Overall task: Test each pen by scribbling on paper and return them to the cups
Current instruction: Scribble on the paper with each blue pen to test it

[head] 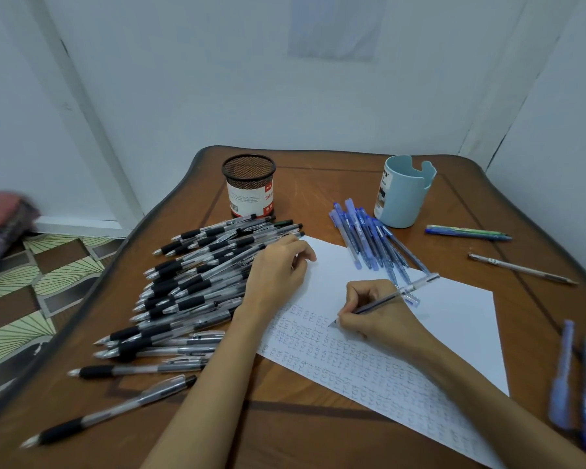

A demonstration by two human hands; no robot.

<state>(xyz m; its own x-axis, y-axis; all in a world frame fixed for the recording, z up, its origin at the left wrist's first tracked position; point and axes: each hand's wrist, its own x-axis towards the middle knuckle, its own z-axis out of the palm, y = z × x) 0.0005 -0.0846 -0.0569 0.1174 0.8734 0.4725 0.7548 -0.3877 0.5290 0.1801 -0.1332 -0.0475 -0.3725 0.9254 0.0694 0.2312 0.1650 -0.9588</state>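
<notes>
My right hand (369,311) grips a clear pen (391,297) with its tip touching a white sheet of paper (454,319) covered in rows of small blue marks. My left hand (279,269) rests on the sheet's upper left corner beside a large pile of black-grip pens (190,286), fingers loosely curled, holding nothing. A black mesh cup (249,186) stands at the back left. At the back right a pale blue cup (403,192) stands. A bunch of blue pens (369,236) lies in front of the blue cup.
All sits on a brown wooden table (285,421). A blue-and-green pen (467,232) and a thin clear pen (521,269) lie at the right. Two blue pens (575,384) lie near the right edge. White walls close the back; patterned floor shows at the left.
</notes>
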